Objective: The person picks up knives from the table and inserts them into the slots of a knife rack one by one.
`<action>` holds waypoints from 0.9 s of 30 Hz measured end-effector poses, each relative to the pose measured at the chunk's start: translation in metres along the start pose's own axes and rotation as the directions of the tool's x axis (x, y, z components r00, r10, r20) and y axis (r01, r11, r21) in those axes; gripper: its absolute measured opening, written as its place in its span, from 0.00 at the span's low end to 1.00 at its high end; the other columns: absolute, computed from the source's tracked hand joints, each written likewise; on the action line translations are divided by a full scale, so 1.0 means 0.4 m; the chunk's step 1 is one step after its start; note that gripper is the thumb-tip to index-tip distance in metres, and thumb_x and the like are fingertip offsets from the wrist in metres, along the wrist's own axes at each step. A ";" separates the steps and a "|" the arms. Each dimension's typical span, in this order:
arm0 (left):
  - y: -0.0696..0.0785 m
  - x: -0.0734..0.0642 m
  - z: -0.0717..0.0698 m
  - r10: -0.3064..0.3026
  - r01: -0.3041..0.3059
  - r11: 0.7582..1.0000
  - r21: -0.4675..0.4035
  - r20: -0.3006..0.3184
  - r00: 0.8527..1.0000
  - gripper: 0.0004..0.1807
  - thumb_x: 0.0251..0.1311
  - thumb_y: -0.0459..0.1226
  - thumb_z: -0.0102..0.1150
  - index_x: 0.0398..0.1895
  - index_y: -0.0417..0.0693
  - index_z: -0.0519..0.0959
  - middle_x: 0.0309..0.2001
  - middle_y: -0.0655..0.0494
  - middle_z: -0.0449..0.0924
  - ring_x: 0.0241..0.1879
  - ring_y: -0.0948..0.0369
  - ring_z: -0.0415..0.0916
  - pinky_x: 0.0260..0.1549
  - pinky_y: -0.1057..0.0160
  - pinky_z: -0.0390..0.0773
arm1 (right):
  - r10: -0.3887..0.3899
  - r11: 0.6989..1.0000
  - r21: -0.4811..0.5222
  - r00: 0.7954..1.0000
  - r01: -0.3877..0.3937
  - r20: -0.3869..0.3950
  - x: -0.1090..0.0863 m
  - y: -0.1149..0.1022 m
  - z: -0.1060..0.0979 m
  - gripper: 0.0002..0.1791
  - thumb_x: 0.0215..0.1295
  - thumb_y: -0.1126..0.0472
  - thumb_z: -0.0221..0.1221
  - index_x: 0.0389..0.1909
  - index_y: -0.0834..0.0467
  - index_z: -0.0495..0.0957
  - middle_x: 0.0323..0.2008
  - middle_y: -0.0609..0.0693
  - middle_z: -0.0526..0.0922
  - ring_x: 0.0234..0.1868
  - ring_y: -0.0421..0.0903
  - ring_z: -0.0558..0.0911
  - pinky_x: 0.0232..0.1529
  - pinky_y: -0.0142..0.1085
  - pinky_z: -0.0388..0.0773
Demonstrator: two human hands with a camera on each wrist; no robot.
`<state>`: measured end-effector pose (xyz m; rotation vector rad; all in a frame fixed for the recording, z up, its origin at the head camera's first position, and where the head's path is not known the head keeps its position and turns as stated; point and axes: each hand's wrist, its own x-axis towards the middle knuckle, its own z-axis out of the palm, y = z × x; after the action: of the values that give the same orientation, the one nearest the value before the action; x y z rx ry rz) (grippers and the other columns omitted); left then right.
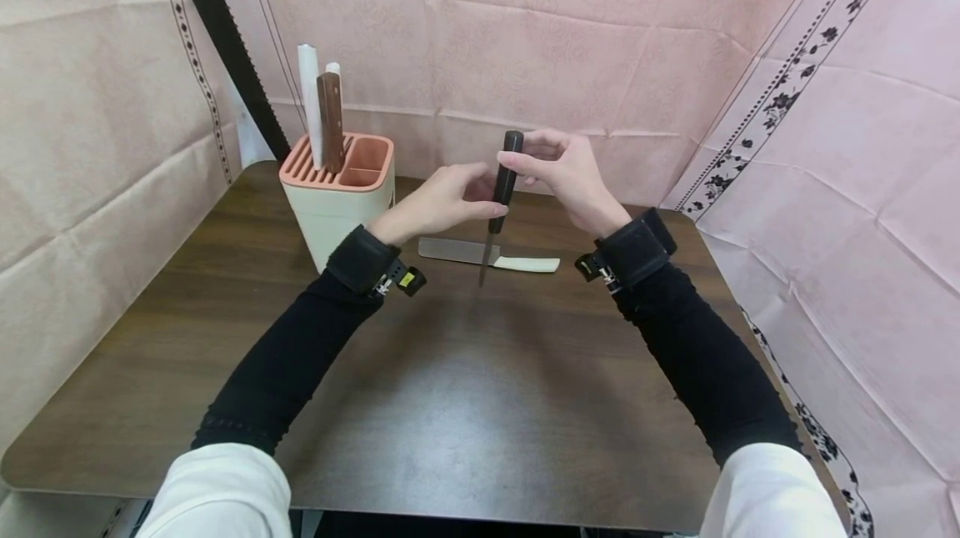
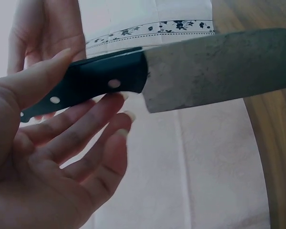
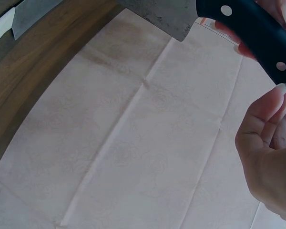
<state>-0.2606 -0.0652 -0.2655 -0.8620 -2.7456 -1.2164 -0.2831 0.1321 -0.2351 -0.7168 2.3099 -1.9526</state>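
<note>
A kitchen knife (image 1: 504, 181) with a black riveted handle is held above the table, its broad blade (image 2: 200, 71) pointing down in the head view. My left hand (image 1: 452, 198) pinches the handle near the blade, thumb on one side and fingertips on the other. Near the butt end, my right hand (image 1: 561, 171) pinches the same handle between thumb and fingers. Behind the raised blade, a cleaver-shaped knife with a white handle (image 1: 528, 264) lies flat on the table. In the right wrist view, part of that knife's blade (image 3: 33, 14) shows at the top left.
To the left stands a white knife block (image 1: 330, 217) with an orange slotted top. A brown-handled knife (image 1: 331, 121) and white-handled ones (image 1: 309, 104) stand in its slots. The brown wooden table (image 1: 420, 404) is bordered by pink patterned cloth (image 1: 525, 46) behind and at the sides.
</note>
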 end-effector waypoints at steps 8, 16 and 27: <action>0.002 0.005 0.015 0.024 -0.027 0.999 -0.044 -0.069 0.997 0.16 0.61 0.43 0.63 0.48 0.46 0.76 0.43 0.52 0.85 0.45 0.60 0.81 0.47 0.59 0.77 | -0.007 1.000 0.013 1.000 0.007 0.010 0.000 0.002 -0.001 0.12 0.55 0.58 0.69 0.40 0.56 0.83 0.34 0.45 0.87 0.38 0.42 0.83 0.37 0.34 0.78; 0.000 -0.001 0.007 0.017 -0.020 0.999 -0.038 -0.096 0.995 0.18 0.63 0.43 0.61 0.53 0.45 0.77 0.43 0.51 0.85 0.45 0.60 0.81 0.48 0.59 0.76 | -0.045 0.998 0.054 0.999 0.044 0.015 -0.005 0.013 -0.007 0.15 0.58 0.59 0.67 0.46 0.58 0.81 0.33 0.47 0.86 0.28 0.44 0.79 0.34 0.34 0.79; 0.002 -0.024 -0.050 0.009 -0.005 1.000 0.022 -0.210 0.978 0.19 0.66 0.41 0.58 0.55 0.41 0.75 0.43 0.45 0.83 0.42 0.55 0.78 0.44 0.58 0.76 | -0.020 0.998 0.054 0.997 0.016 0.078 -0.018 0.046 -0.021 0.17 0.63 0.59 0.63 0.51 0.60 0.77 0.36 0.53 0.87 0.26 0.43 0.81 0.31 0.32 0.79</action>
<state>-0.2562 -0.0832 -0.2532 -0.6958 -2.5811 -1.1989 -0.2851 0.1445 -0.2525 -0.7967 2.2061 -1.9485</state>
